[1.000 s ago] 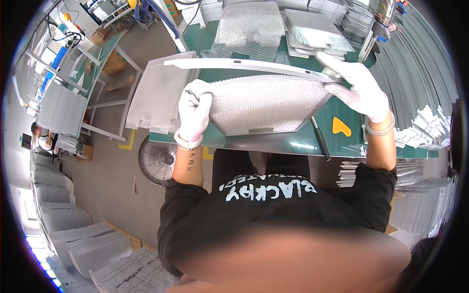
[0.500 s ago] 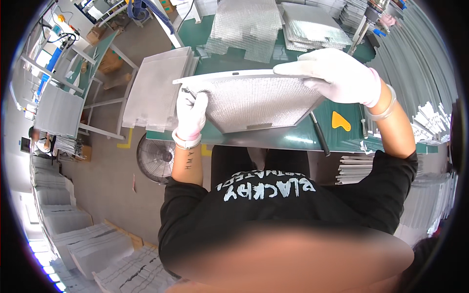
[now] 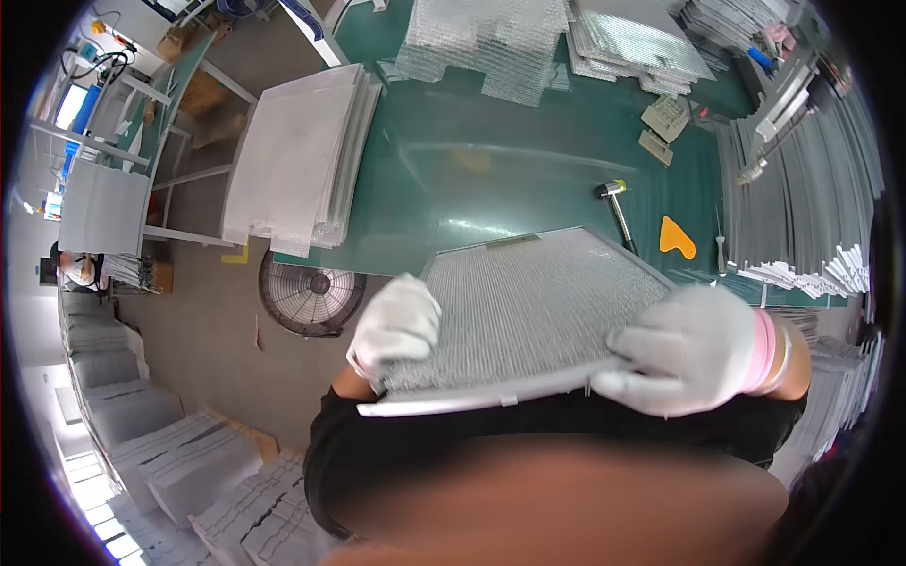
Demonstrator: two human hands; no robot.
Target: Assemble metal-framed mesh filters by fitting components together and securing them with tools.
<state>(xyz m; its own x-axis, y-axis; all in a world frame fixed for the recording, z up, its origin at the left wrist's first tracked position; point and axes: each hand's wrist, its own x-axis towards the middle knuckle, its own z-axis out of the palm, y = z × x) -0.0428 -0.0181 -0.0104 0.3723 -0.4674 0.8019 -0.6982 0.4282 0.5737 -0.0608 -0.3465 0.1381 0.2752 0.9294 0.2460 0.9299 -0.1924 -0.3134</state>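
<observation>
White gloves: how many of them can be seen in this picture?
2. One is on the left hand, gripping the near left corner of the metal mesh filter panel. The other is on the right hand, holding its near right corner.

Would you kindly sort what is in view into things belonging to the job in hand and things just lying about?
In hand:
- metal mesh filter panel
- left hand, gripping its near left corner
- right hand, gripping its near right edge

Lying about:
- mallet
- orange scraper
- stack of mesh sheets
- floor fan
</observation>
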